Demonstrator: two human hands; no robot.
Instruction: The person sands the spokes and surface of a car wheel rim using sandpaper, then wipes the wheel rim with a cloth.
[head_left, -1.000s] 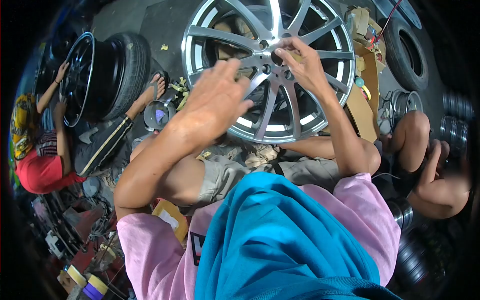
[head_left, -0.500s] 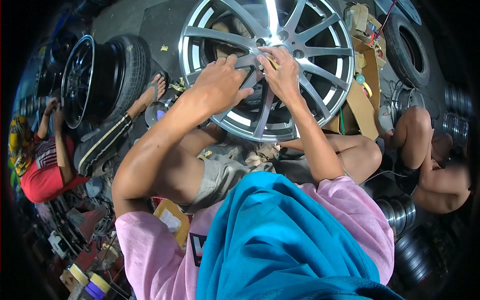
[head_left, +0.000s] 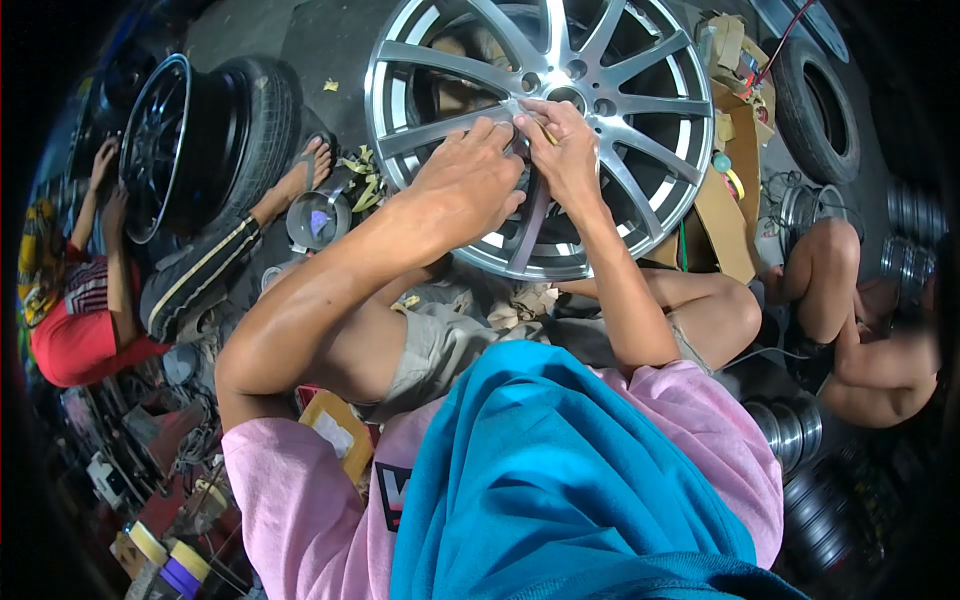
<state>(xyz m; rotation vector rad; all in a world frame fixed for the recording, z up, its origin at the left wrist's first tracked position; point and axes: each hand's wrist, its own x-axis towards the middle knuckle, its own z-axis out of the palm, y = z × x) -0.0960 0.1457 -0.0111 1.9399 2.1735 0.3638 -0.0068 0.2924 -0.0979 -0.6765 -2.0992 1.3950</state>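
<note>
Work on the multi-spoke alloy wheel [head_left: 556, 50] at upper centre looks partway along, at one spoke [head_left: 425, 135] near the hub — the right hand [head_left: 568, 155] pinching a small yellowish piece [head_left: 548, 134], the left hand [head_left: 462, 188] with curled fingers, hold unclear — though what remains cannot be told.

Ahead of lap [head_left: 425, 355], wheel [head_left: 590, 88] under left hand [head_left: 470, 175] and right hand [head_left: 562, 160], with bowl [head_left: 302, 226], then tyre [head_left: 267, 140] and second wheel [head_left: 205, 150] to left, cardboard box [head_left: 725, 228] just right, loose tyre [head_left: 800, 125] farther right.
</note>
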